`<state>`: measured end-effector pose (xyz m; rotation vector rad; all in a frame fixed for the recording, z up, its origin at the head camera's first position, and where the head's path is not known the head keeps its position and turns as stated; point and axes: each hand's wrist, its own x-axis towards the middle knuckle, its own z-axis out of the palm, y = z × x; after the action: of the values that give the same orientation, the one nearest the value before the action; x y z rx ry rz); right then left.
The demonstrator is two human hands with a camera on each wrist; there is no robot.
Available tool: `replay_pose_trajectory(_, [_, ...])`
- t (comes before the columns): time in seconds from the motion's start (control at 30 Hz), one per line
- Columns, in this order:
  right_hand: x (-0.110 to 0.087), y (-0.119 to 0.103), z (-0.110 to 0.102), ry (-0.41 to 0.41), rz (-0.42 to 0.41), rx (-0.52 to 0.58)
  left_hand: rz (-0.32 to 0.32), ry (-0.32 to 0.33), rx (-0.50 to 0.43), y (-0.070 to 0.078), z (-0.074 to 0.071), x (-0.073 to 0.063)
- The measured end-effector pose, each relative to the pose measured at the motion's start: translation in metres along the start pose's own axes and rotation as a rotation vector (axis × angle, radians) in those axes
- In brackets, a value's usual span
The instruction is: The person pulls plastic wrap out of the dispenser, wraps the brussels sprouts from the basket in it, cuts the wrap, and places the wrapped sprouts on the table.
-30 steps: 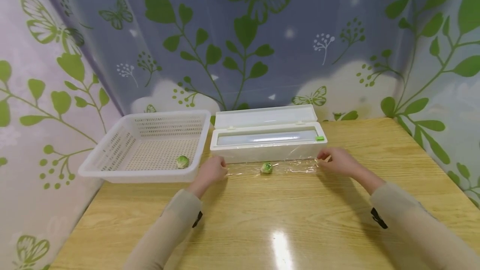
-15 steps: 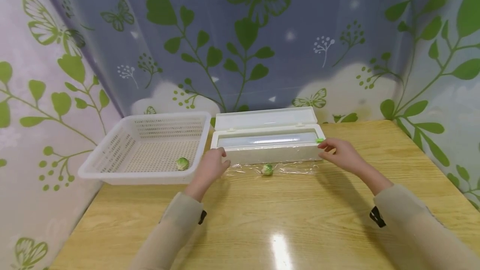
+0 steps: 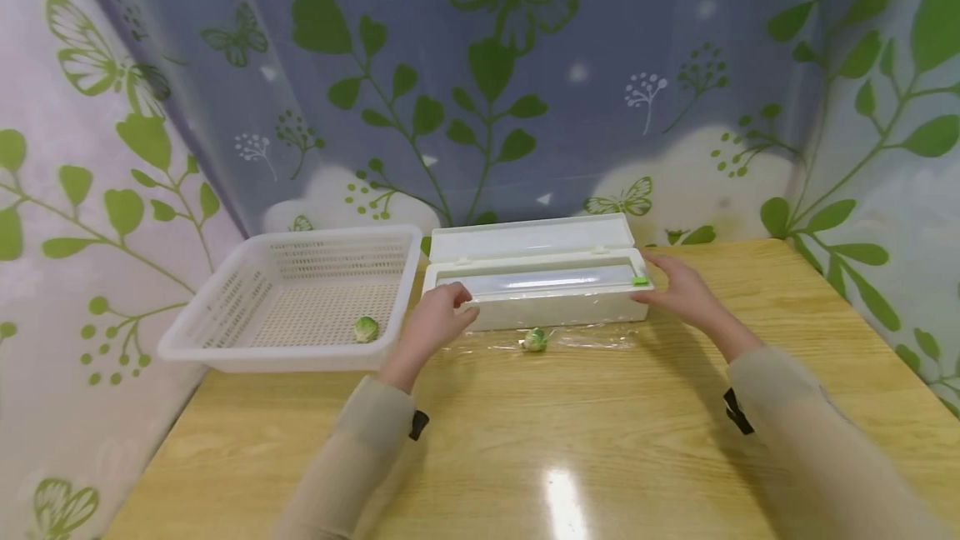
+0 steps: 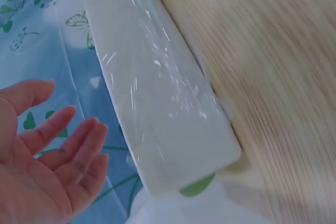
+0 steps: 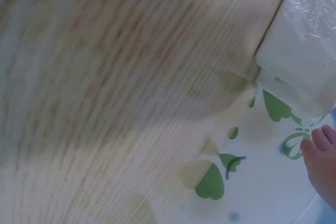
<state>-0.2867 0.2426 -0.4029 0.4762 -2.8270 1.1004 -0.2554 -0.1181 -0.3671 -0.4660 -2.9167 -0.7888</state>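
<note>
A white cling film box (image 3: 555,309) stands on the table with its lid raised, a roll of film (image 3: 536,280) inside. Clear cling film (image 3: 585,337) comes down its front onto the table, and a Brussels sprout (image 3: 534,340) sits on that film. My left hand (image 3: 438,322) is at the box's front left corner; the left wrist view shows its fingers loosely bent with nothing in them. At the box's right end, beside a green slider (image 3: 639,281), my right hand (image 3: 684,294) has thumb and fingers spread apart. Whether it touches the box, I cannot tell.
A white perforated basket (image 3: 285,358) stands to the left of the box, with another Brussels sprout (image 3: 366,328) in it. The wooden table (image 3: 510,440) reaches back to a patterned curtain (image 3: 570,107).
Both hands have let go of the film's ends and risen to the box. The left moved up and right, while the right spread its fingers at the box's right end. The sprout stayed.
</note>
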Motion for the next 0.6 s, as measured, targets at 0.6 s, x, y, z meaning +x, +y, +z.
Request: replay_pose_trajectory(0.6, [0.011, 0.013, 0.012, -0.079, -0.007, -0.033, 0.142, 0.008, -0.428, 0.034, 0.050, 0.048])
